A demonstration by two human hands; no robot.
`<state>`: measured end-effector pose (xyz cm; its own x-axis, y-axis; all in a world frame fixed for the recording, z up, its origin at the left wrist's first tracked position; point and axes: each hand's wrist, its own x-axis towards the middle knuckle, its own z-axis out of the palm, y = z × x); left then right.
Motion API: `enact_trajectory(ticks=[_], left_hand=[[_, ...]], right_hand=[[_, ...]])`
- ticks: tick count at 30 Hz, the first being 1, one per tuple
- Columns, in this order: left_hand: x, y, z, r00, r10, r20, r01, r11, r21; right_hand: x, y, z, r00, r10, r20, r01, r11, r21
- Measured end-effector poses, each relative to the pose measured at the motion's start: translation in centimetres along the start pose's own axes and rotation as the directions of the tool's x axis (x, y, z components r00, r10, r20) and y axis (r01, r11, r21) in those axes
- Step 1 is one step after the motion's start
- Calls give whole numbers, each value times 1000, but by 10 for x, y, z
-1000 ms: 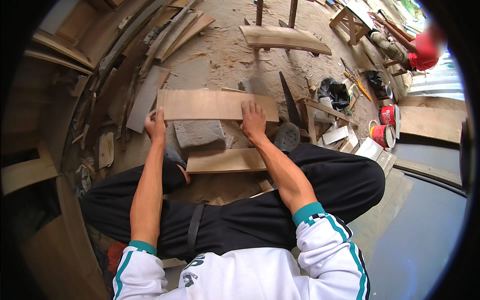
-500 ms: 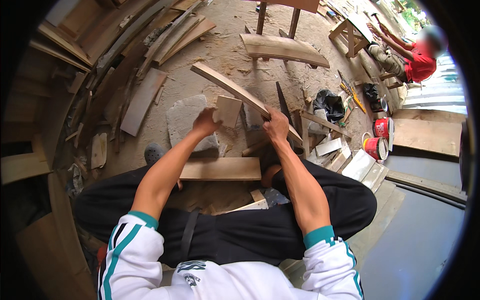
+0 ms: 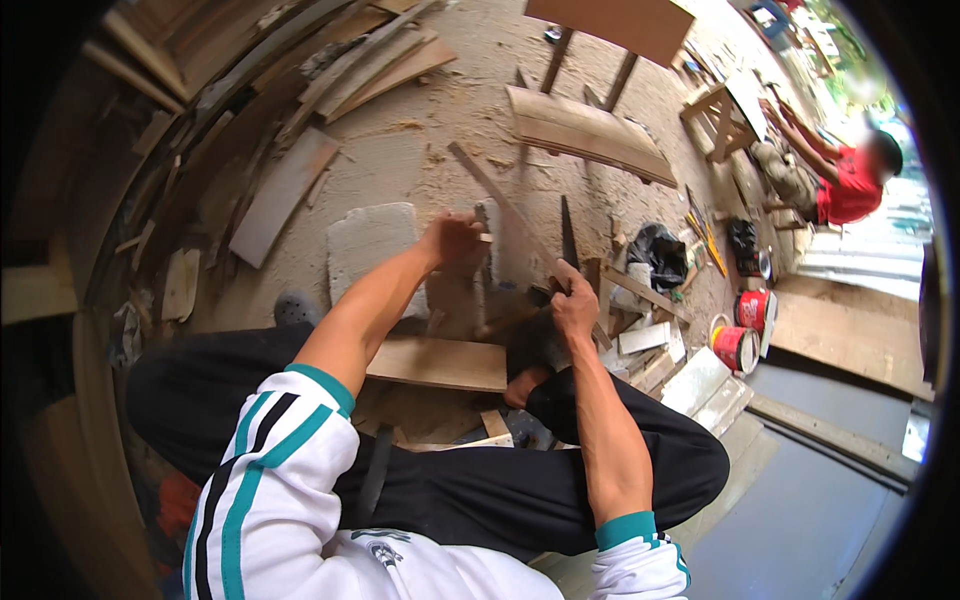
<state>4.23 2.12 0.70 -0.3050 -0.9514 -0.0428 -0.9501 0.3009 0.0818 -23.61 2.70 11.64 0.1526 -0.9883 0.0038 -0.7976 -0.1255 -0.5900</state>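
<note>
My right hand [image 3: 575,302] is closed on the near end of a long wooden strip [image 3: 505,212], which slants away to the far left and is smeared by motion. Left of it, my left hand [image 3: 455,238] is closed, with a small wooden block [image 3: 456,295] apparently in its grip; the block looks dark and blurred beneath the fingers. A pale stone slab [image 3: 372,250] lies just left of that hand. Nearer my legs is a flat wooden board [image 3: 437,362]. A dark, tapered saw blade [image 3: 569,228] stands out beyond my right hand.
A small wooden bench [image 3: 590,135] stands ahead. Planks [image 3: 285,198] and offcuts crowd the left. To the right are a black plastic bag [image 3: 658,255], red paint cans [image 3: 737,345] and wood scraps. Farther off, a person in a red shirt [image 3: 852,180] sits beside a wooden stand [image 3: 718,120].
My left hand has moved right and closed, and the small block has left its spot. The strip in my right hand has turned and shifted. My view has swung slightly.
</note>
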Motion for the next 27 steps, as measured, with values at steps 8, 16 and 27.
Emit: enact_trajectory(ticks=[8, 16, 27], left_hand=[[-152, -101, -47, 595, -755, -277, 552, 634, -542], [-378, -192, 8, -170, -980, -103, 938, -129, -322], [-236, 35, -58, 978, 169, 122, -84, 857, -508]], right_hand=[[13, -63, 30, 989, 32, 145, -23, 998, -64], [-12, -100, 80, 970, 49, 240, -78, 990, 114], [-33, -63, 74, 956, 193, 219, -212, 975, 66]])
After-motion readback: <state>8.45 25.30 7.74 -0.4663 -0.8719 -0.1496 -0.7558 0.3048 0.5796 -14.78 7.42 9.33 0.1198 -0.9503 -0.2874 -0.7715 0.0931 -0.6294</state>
